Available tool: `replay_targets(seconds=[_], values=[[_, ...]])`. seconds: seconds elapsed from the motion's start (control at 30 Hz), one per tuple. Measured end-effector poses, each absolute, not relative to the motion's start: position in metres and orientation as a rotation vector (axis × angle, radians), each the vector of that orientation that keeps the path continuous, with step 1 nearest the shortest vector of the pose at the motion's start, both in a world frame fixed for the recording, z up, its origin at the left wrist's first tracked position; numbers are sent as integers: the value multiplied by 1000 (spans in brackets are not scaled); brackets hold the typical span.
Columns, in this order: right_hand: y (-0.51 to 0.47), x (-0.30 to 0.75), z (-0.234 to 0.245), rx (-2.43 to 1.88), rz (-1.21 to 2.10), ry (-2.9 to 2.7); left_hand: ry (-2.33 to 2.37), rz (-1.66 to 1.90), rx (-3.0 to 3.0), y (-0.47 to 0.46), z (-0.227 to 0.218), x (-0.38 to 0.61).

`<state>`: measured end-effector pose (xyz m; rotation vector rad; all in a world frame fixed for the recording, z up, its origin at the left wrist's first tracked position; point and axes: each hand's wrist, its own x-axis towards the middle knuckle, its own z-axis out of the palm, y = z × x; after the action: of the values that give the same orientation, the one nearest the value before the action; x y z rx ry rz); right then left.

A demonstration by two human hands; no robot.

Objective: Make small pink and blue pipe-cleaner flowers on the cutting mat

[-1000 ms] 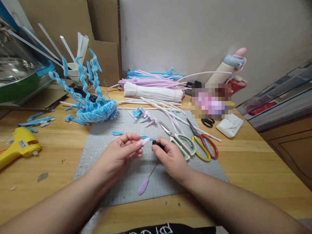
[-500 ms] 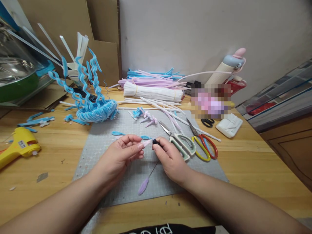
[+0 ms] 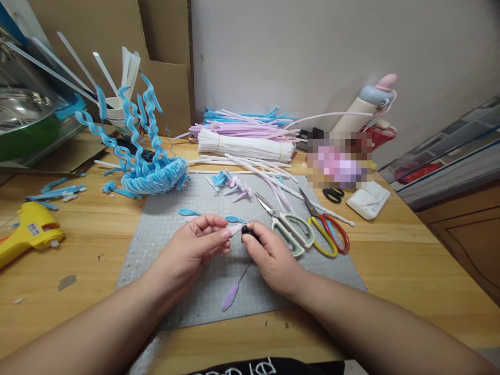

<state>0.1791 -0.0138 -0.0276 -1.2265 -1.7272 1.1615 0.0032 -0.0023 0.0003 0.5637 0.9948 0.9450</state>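
My left hand (image 3: 201,245) pinches a pale pink fuzzy pipe-cleaner piece (image 3: 235,229) between thumb and fingers. Closed around a small black tool (image 3: 246,230), my right hand (image 3: 273,252) holds its rounded end against the tapered tip of the pink piece; the rest of the tool is hidden in the palm. Below them, a purple leaf-shaped pipe-cleaner piece (image 3: 230,297) on a thin wire lies on the grey cutting mat (image 3: 156,291). Two blue leaf-shaped pieces, one a blue leaf (image 3: 189,212), rest just beyond my hands.
Green-white scissors (image 3: 291,229) and red-yellow scissors (image 3: 328,232) lie right of my hands. A blue pipe-cleaner ring with spirals (image 3: 156,177) stands at the back left, a yellow glue gun (image 3: 33,232) at the left. Pipe-cleaner bundles (image 3: 246,145) lie along the wall.
My right hand and the black tool have shifted slightly left along the pink piece, toward my left fingers. My left hand stays in place.
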Motion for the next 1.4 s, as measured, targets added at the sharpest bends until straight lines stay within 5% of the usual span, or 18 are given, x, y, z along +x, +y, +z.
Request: replay_targets(seconds=[1.4], values=[[-5, 181, -35, -1192, 1329, -1156, 974, 958, 586, 1, 1, 0]])
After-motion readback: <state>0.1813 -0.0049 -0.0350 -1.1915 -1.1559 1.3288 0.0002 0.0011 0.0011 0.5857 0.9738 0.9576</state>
